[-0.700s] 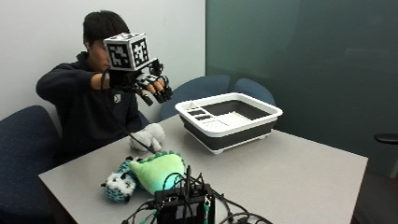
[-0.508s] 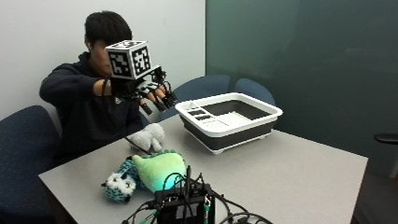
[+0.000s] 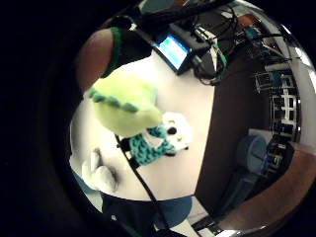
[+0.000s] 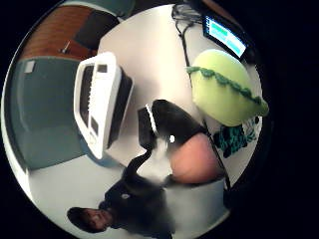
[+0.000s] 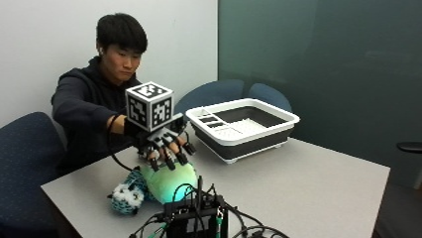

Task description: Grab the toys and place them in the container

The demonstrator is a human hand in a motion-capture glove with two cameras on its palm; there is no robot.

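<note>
- A person sits at the far side of a grey table (image 5: pixel 310 178), reaching the gloved right hand (image 5: pixel 165 146) down over the toys
- The hand hangs just above a light green plush toy (image 5: pixel 173 179), fingers (image 5: pixel 165 159) spread and pointing down; it holds nothing, and whether the fingertips touch the plush cannot be told
- The green plush lies near the table's front left corner, with a teal and white knitted toy (image 5: pixel 127 194) touching it on the side towards the left edge
- The little finger side palm view shows a pale grey toy (image 3: pixel 100 173) lying on the table beside these two
- The container (image 5: pixel 242 128), a white-rimmed dark tub, stands near the table's far edge and looks empty
- The step in hand appears to be the first pickup; no toy is in the tub yet
- The next move likely calls for closing the fingers round the green plush, lifting it, and carrying it across to the tub
</note>
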